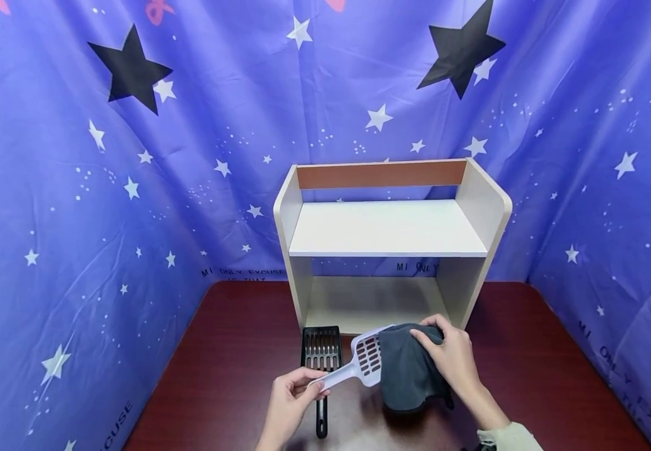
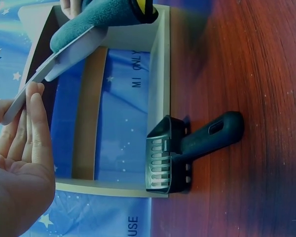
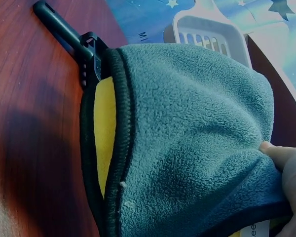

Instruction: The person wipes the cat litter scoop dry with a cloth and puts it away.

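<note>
A white slotted litter scoop is held up off the table, its handle pinched by my left hand. My right hand grips a grey-green cloth draped over the far end of that scoop. In the right wrist view the cloth looks fluffy, with a dark stitched edge and a yellow underside. Below the left hand, a black slotted scoop lies on the table, its handle towards me; the left wrist view shows this black scoop from the side.
Behind the hands stands a two-tier shelf in white and pale wood. It rests on a dark red-brown table. A blue curtain with stars surrounds the table on the back and sides.
</note>
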`<state>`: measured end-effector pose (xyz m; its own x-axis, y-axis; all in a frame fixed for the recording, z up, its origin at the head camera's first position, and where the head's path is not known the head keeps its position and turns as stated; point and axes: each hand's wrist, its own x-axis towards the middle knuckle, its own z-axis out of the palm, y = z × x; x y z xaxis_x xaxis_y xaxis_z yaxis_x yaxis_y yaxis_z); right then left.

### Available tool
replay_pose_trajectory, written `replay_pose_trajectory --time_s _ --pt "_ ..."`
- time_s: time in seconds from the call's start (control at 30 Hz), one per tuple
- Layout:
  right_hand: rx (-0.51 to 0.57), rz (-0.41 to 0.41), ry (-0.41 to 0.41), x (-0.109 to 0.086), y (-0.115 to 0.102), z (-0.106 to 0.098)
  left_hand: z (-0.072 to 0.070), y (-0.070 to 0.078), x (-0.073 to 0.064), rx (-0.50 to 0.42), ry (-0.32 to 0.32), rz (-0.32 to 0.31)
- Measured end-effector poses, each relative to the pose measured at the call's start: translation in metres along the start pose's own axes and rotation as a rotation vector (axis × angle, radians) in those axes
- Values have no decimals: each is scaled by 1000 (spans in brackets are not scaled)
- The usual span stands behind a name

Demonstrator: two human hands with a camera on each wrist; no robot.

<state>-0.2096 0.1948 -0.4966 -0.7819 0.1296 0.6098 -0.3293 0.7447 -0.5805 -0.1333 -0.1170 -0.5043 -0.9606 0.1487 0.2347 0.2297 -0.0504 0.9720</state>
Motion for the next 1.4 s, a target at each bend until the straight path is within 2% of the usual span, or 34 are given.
replay_pose_trajectory --time_s 0.2,0.5,0.6,0.8,0.97,1.17,1.3,1.4 --pt "0 7 9 3 6 -5 0 -3 1 -13 -22 18" --pt "-13 27 45 5 15 -17 3 -5 8 -8 28 38" --pt "-10 41 61 5 17 -20 3 -4 10 -5 68 42" --pt "21 95 100 4 23 -27 3 -2 13 -23 187 11" --pt "54 125 118 2 25 -33 1 -3 15 -45 235 4" --pt "69 181 78 2 24 -36 -1 -3 15 -62 228 9" --pt "102 235 15 -1 22 -35 -1 -4 11 -67 211 3" --pt "155 243 -42 -1 20 -35 -1 -5 8 -63 196 15"
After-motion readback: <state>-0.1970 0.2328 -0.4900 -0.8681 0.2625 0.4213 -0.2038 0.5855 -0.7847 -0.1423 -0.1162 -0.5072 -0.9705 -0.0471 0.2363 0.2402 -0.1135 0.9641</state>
